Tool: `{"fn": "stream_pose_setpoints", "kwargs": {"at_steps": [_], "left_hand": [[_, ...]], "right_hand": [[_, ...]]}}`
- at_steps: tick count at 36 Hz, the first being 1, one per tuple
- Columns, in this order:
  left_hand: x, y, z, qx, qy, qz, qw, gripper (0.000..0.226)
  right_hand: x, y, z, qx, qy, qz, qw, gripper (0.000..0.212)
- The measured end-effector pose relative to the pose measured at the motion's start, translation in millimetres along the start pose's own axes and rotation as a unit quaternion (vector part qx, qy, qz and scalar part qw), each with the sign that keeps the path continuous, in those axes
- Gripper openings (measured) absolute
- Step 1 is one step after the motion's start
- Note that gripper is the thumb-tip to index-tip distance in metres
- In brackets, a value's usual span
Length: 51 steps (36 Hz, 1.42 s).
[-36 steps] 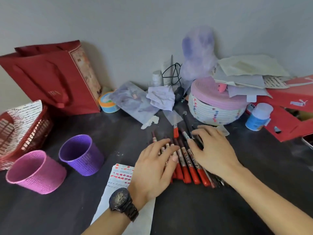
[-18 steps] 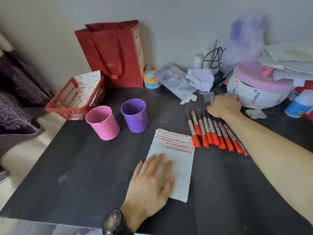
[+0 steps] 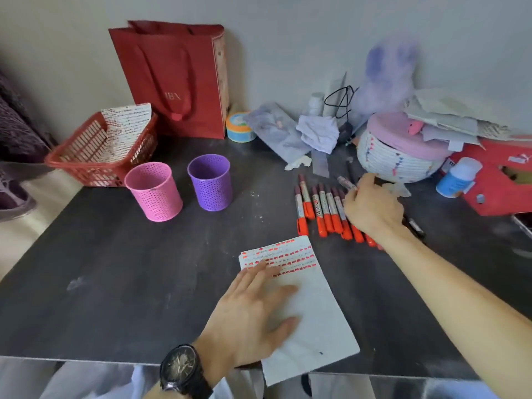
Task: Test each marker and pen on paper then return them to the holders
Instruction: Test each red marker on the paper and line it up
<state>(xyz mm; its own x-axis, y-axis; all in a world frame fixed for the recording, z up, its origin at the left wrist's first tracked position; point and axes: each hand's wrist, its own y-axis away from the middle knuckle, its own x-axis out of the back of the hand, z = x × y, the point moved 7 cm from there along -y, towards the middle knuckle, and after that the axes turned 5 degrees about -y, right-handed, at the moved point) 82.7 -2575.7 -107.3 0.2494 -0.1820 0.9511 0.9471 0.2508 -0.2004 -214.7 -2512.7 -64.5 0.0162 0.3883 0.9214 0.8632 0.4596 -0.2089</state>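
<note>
Dark bench (image 3: pixel 121 283), cluttered along the back wall. Paper (image 3: pixel 311 306) is pinned flat at lower centre by the spread left hand (image 3: pixel 253 309), likely to steady it for testing. One marker (image 3: pixel 347 183) is pinched by the right hand (image 3: pixel 372 207) over the marker row (image 3: pixel 322 208), centre right. Holders (image 3: pixel 210 182) stand empty upper left, with open bench between; the paper overhangs the near edge.

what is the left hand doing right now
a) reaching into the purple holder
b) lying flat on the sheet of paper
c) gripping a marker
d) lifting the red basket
b: the left hand lies with straight, spread fingers on the paper, while it is the right hand that pinches a marker at the row's far end.
</note>
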Motion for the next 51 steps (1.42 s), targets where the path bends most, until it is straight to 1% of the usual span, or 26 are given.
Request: {"fn": "stream_pose_setpoints", "kwargs": {"at_steps": [1,3,7,11,13,15,17,19,22,24,27,30,32,35,38,41,44,45,47,49,51], "left_hand": [[-2.3,-0.3,1.8,-0.009,0.012,-0.008,1.000,0.045],[-5.7,-0.7,3.7,-0.026,0.036,-0.025,0.999,0.046],[-4.4,-6.7,2.1,-0.050,0.069,-0.033,0.996,0.045],[7.4,-26.9,-7.7,-0.036,0.082,0.009,0.996,0.041],[13.6,-48.0,-16.6,-0.025,0.080,0.020,0.996,0.045],[15.1,-77.4,-26.5,-0.007,0.063,0.010,0.998,0.054],[11.4,-110.5,-37.3,0.023,0.048,-0.010,0.999,0.065],[1.5,-142.0,-46.5,0.042,0.041,-0.044,0.997,0.080],[-20.5,-178.4,-55.5,0.019,-0.004,-0.122,0.992,0.105],[-33.2,-193.1,-60.5,-0.002,-0.040,-0.164,0.986,0.113],[-41.6,-202.5,-59.0,-0.045,-0.066,-0.161,0.984,0.110],[-39.1,-200.4,-53.5,-0.081,-0.081,-0.105,0.988,0.101],[-36.5,-197.2,-51.0,-0.089,-0.072,-0.075,0.991,0.093],[-32.0,-193.4,-47.8,-0.086,-0.058,-0.047,0.993,0.081],[-29.8,-190.5,-44.7,-0.076,-0.044,-0.041,0.995,0.074],[-29.7,-186.6,-44.1,-0.052,-0.016,-0.050,0.997,0.076],[-27.3,-181.3,-46.4,-0.020,-0.028,-0.046,0.998,0.083],[-26.2,-179.0,-46.9,-0.012,-0.040,-0.047,0.998,0.084],[-23.9,-174.2,-47.3,-0.003,-0.077,-0.047,0.996,0.077],[-19.9,-169.0,-48.5,0.017,-0.107,-0.039,0.993,0.068],[-16.3,-163.1,-50.2,0.046,-0.115,-0.042,0.991,0.062]], "right_hand": [[-2.8,8.6,-0.5,0.016,0.015,-0.003,1.000,0.029],[-7.0,22.1,-1.3,0.047,0.057,-0.004,0.997,0.030],[-6.5,32.6,1.0,0.052,0.089,-0.016,0.995,0.037],[3.3,15.2,6.9,0.023,0.041,-0.025,0.999,0.048],[7.8,-3.9,8.8,0.007,0.009,-0.026,1.000,0.049],[8.3,-29.3,9.8,-0.002,0.006,-0.031,0.999,0.048],[3.4,-56.0,9.8,-0.018,0.022,-0.054,0.998,0.051],[-3.4,-79.3,8.2,-0.032,0.028,-0.073,0.996,0.054],[-17.4,-103.1,3.5,-0.041,0.068,-0.097,0.992,0.053],[-28.4,-113.4,-0.9,-0.040,0.105,-0.111,0.988,0.050],[-41.9,-127.5,-9.4,-0.022,0.149,-0.117,0.982,0.040],[-46.7,-139.1,-13.3,-0.015,0.165,-0.113,0.980,0.033],[-46.2,-144.0,-12.9,-0.021,0.149,-0.107,0.983,0.033],[-36.4,-147.5,-12.4,-0.031,0.075,-0.055,0.995,0.038],[-14.9,-139.7,-17.1,0.015,-0.033,0.036,0.999,0.035],[11.4,-118.5,-18.0,0.059,-0.142,0.129,0.980,0.031],[28.6,-92.5,-14.8,0.080,-0.195,0.177,0.961,0.029],[32.2,-84.3,-12.4,0.080,-0.202,0.179,0.960,0.030],[36.0,-70.2,-5.5,0.078,-0.195,0.173,0.962,0.029],[32.8,-59.1,2.9,0.067,-0.163,0.138,0.975,0.028],[24.0,-50.0,11.1,0.050,-0.117,0.088,0.988,0.029]]}}
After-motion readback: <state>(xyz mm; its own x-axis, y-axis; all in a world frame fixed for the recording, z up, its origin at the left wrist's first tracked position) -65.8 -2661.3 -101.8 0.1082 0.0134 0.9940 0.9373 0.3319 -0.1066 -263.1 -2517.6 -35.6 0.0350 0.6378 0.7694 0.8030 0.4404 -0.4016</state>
